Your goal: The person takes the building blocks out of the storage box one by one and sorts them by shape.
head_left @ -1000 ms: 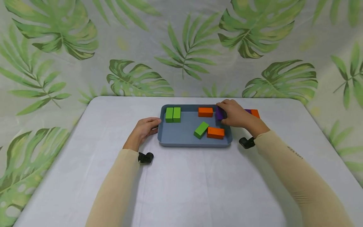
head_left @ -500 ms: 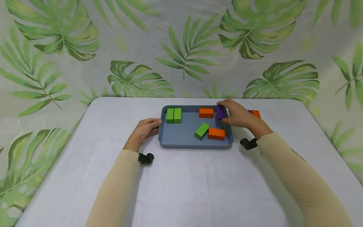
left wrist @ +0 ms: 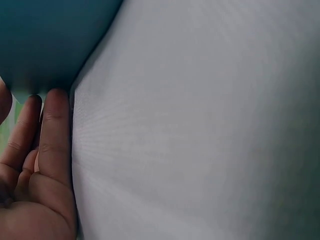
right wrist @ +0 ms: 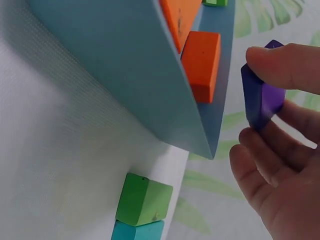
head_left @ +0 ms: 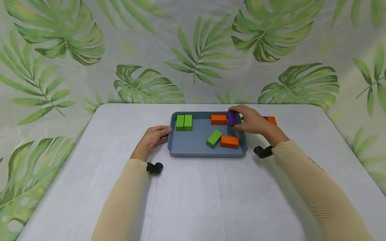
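My right hand [head_left: 251, 119] pinches a purple block [right wrist: 264, 97] between thumb and fingers. In the head view this block is tilted over the far right corner of a grey-blue tray [head_left: 193, 146], just right of an orange block [head_left: 218, 119]. My left hand [head_left: 153, 136] touches the tray's left side, and its straight fingers [left wrist: 54, 135] reach the wall in the left wrist view. Two green blocks [head_left: 184, 123] stand side by side in the far left corner. Nearer me, an angled green block [head_left: 214, 139] lies against another orange block [head_left: 229, 141].
Beyond the tray's right side, a second purple block [head_left: 265, 117] and an orange block [head_left: 272, 120] show partly behind my right hand. The right wrist view also has a green block [right wrist: 145, 200] and a teal block [right wrist: 137, 231] outside the tray. White cloth [head_left: 193, 194] covers the table.
The purple block in my right hand has shifted slightly left towards the far orange block and now leans. My left hand stays at the tray's side.
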The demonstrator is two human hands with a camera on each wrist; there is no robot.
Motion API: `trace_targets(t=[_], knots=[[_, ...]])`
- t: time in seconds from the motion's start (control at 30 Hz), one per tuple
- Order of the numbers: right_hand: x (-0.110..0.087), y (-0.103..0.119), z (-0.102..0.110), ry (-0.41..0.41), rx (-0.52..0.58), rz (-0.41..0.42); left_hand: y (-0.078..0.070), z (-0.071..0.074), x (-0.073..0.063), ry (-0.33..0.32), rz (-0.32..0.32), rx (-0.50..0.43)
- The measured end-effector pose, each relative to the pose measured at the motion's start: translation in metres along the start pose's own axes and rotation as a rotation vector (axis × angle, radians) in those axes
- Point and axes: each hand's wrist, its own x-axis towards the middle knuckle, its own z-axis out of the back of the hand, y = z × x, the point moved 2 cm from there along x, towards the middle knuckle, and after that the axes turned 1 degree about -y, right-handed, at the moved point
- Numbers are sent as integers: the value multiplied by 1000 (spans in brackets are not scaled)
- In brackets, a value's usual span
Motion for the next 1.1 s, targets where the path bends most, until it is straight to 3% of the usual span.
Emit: trace_targets(t=[0.43,1.1], knots=[[-5,-6,9,-55,89,-53,0,1,-1,7,-6,-4],[-30,-29,46,-88,137,-95,-2,-2,-5,-5,-3,4]])
